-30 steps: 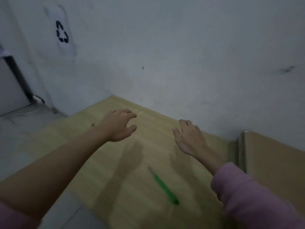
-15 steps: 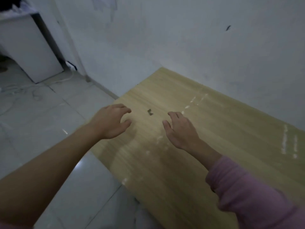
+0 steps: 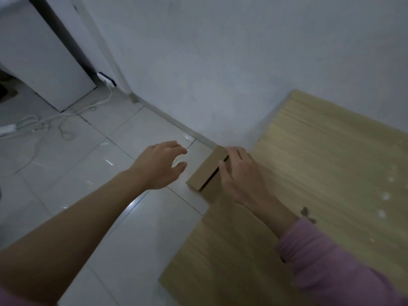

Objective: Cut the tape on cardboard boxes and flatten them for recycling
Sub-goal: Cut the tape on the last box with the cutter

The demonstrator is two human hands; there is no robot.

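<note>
A small brown cardboard box [image 3: 204, 172] stands on the floor against the left edge of the wooden table [image 3: 320, 173], with a dark gap along its top. My right hand [image 3: 239, 175] rests on the box's right side, fingers curled over the top edge at the gap. My left hand [image 3: 160, 165] hovers just left of the box, fingers spread and curved, holding nothing and not touching it. No cutter is in view.
White floor tiles [image 3: 88, 168] spread to the left. A white cabinet [image 3: 44, 60] stands at the far left with a white cable and power strip [image 3: 8, 129] on the floor. The grey wall [image 3: 220, 62] runs behind the table.
The view swung left off the table toward the floor. The green cutter and flat cardboard left the frame. Both hands moved to the table's left edge, and the right hand reached the small box.
</note>
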